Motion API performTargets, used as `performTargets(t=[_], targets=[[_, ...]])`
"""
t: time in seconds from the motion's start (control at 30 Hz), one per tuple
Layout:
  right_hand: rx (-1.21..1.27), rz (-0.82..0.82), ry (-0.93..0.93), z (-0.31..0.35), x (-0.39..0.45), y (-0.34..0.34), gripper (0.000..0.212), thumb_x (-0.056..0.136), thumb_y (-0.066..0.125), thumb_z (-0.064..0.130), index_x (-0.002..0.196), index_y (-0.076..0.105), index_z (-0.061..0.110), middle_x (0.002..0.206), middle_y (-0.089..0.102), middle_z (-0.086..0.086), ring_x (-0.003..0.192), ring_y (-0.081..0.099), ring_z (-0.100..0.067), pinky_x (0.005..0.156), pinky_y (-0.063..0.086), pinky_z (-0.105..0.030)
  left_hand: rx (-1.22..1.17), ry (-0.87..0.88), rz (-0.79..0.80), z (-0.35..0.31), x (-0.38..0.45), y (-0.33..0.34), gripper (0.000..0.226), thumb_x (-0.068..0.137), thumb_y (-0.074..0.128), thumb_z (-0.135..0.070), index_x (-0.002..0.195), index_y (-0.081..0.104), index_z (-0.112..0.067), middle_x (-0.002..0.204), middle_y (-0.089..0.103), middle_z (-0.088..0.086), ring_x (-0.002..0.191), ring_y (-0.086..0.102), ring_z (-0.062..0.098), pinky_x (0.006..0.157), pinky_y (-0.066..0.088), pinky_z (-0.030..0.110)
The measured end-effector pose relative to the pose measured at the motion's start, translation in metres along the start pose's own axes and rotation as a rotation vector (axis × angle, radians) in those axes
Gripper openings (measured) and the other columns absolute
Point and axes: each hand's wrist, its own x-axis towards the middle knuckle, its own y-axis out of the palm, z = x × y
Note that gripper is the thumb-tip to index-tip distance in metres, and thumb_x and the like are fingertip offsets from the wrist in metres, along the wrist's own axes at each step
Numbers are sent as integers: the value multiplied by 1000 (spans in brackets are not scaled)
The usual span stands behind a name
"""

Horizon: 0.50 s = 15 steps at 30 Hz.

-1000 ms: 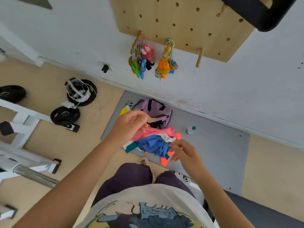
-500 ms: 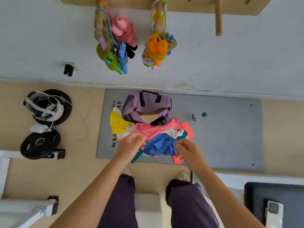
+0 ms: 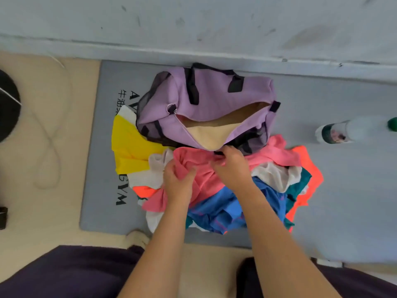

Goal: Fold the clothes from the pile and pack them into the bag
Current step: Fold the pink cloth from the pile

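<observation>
Gripping the pink garment [image 3: 204, 173] with both hands, I am working atop the clothes pile [image 3: 247, 190] on the grey gym mat [image 3: 343, 190]. Left hand [image 3: 178, 183] is bunching its fabric; right hand [image 3: 233, 166] is pinching its upper edge. Lilac duffel bag [image 3: 210, 97] is lying unzipped just behind, touching the pile.

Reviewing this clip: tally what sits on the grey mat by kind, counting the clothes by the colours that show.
Bags: 1, the purple duffel bag, open.
Bottles: 1, the bottle lying on its side.
Clothing colours showing in the pile: 6: pink garment, yellow, blue, white, orange, teal.
Total: 8.
</observation>
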Motion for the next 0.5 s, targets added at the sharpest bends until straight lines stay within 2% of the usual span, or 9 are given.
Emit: performTargets(t=[0.03, 0.1, 0.17, 0.23, 0.3, 0.37, 0.4, 0.43, 0.5], targets=[[32, -18, 16, -9, 13, 11, 27, 81, 68, 25, 105, 64, 13, 102, 67, 0, 102, 60, -28, 90, 45, -45, -43, 32, -8, 7, 12, 8, 61, 84, 74, -20, 137, 47, -10, 134, 55, 6, 124, 52, 20, 107, 40, 35], [70, -43, 63, -26, 35, 30, 33, 81, 72, 38, 102, 64, 14, 92, 68, 2, 100, 61, -28, 89, 38, -41, -89, 87, -42, 17, 35, 20, 56, 85, 75, -20, 134, 50, -8, 129, 59, 7, 119, 56, 20, 106, 42, 36], [-36, -56, 66, -37, 53, 43, 41, 81, 70, 49, 105, 67, 16, 100, 70, -3, 107, 56, -30, 88, 26, -35, -67, 170, -60, 22, 52, 29, 31, 86, 73, -24, 109, 60, -8, 106, 65, 6, 100, 59, 20, 97, 47, 30], [-76, -32, 49, -41, 64, 48, 47, 81, 69, 52, 116, 65, 20, 115, 68, -4, 116, 52, -30, 97, 26, -40, -13, 258, -34, 25, 65, 32, 16, 88, 71, -26, 91, 60, -15, 90, 62, -5, 89, 55, 13, 83, 42, 10], [9, 2, 22, -41, 66, 43, 40, 78, 74, 46, 108, 69, 21, 105, 71, -5, 106, 57, -28, 99, 35, -43, -8, 309, 12, 28, 73, 29, 19, 89, 70, -26, 84, 64, -9, 85, 62, 0, 85, 55, 13, 75, 41, 12], [117, 68, -42, -39, 56, 31, 24, 77, 79, 37, 78, 70, 14, 72, 63, -1, 75, 55, -19, 77, 44, -37, -69, 286, 59, 27, 69, 22, 26, 89, 70, -28, 79, 67, -4, 77, 61, 4, 75, 55, 10, 70, 43, 22], [139, 97, -73, -36, 46, 24, 31, 77, 80, 32, 66, 63, 8, 60, 49, -1, 63, 44, -15, 65, 39, -33, -98, 260, 91, 24, 61, 17, 26, 89, 70, -29, 77, 69, -6, 72, 61, 1, 70, 54, 7, 66, 43, 22], [132, 110, -99, -33, 34, 16, 39, 78, 80, 28, 58, 54, 6, 56, 38, -2, 57, 34, -13, 57, 31, -31, -105, 244, 131, 22, 51, 11, 24, 88, 71, -29, 75, 71, -10, 69, 62, -2, 65, 53, 4, 63, 44, 21], [84, 96, -122, -25, 1, -1, 46, 79, 79, 24, 55, 43, 9, 55, 28, 0, 55, 25, -13, 52, 23, -28, -41, 275, 216, 19, 26, -2, 21, 87, 72, -29, 74, 73, -13, 66, 64, -5, 59, 52, 1, 59, 42, 17]])
